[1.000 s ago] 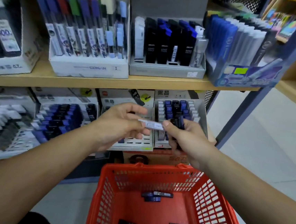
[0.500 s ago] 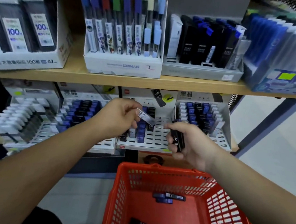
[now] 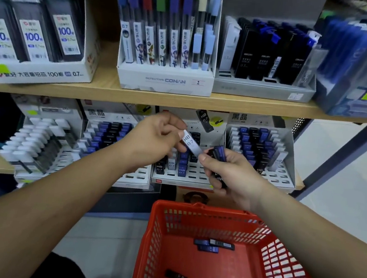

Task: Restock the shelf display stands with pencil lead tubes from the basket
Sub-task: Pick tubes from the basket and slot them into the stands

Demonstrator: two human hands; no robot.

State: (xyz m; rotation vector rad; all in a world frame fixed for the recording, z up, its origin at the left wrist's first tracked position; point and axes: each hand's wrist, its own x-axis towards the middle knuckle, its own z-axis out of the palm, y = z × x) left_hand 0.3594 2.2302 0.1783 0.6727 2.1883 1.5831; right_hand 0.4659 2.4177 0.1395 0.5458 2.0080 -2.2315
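L hand (image 3: 155, 140): pinches 1 white plastic HB lead tube (image 3: 191, 144)
R hand (image 3: 233, 177): grips blue/black tubes (image 3: 218, 154), no. unclear
Red mesh basket (image 3: 182, 206): ~8 loose tubes (image 3: 213, 246)

White HB 0.7 tube (image 3: 191, 145) tilted before stand (image 3: 193, 178); dark tubes (image 3: 218, 154) bundled beside; others (image 3: 213, 246) in red basket (image 3: 157, 237).

Open front slots in the middle stand (image 3: 193, 177), upper shelf (image 3: 106, 91) overhanging above, basket rim (image 3: 196, 207) close below

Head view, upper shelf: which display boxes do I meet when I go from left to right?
White box of "100" lead packs → Detective Conan box → grey tray of black and blue cases → blue box at the right edge.
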